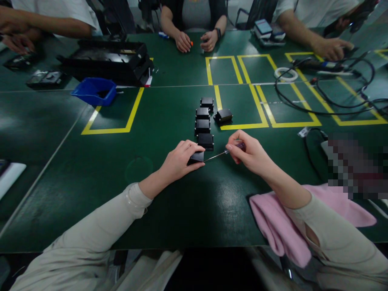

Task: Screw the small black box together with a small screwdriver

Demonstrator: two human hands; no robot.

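four small black boxes (202,126) are lined up on the green table (169,230), an askew box (223,116) beside them. just nearer, a held box (197,157) is gripped by the half-curled left hand (182,158); a screwdriver (226,152) is pinched in the closed right hand (248,151), tip contact unclear. a pink cloth (269,216) is partly covered; a pixelated patch (357,165) cannot be made out.

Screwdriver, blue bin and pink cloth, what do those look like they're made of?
Screwdriver: shaft probably steel, judging by its bright shine; handle perhaps plastic by its gloss, half hidden in the right hand.
Blue bin: likely moulded plastic, from its even colour and smooth walls.
Pink cloth: soft, matt fabric by its rounded folds; fibre unclear.
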